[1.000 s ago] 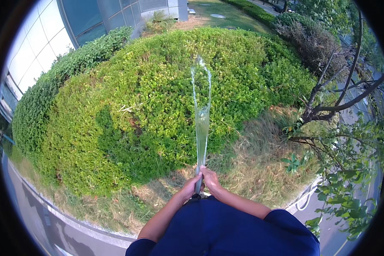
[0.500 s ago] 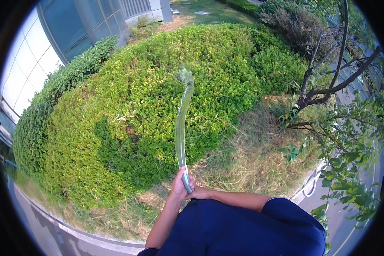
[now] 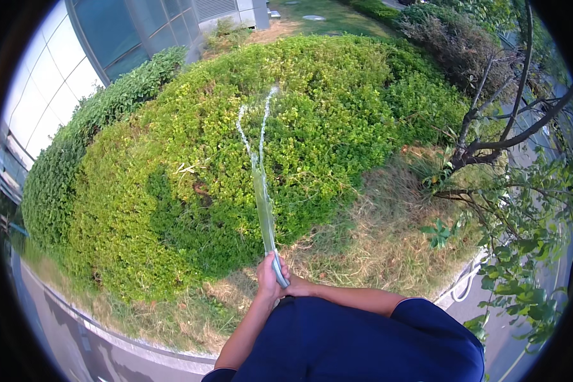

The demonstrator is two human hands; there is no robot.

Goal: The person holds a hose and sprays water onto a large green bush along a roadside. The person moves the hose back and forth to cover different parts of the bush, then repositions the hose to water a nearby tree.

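I hold the end of a pale grey flexible hose (image 3: 279,270) in front of my chest, my left hand (image 3: 267,280) wrapped round it from the left and my right hand (image 3: 294,288) closed against it from the right, the two pressed together so that I cannot make out single fingers. The rest of the hose is hidden behind my hands and dark blue shirt (image 3: 356,344). A thin stream of water (image 3: 260,184) rises from the nozzle and splits into two strands over the rounded bright green hedge (image 3: 235,146). Dry straw-coloured grass (image 3: 388,242) lies beside it, and a bare dark-branched tree (image 3: 490,134) stands to the right, its top cut off by the rim.
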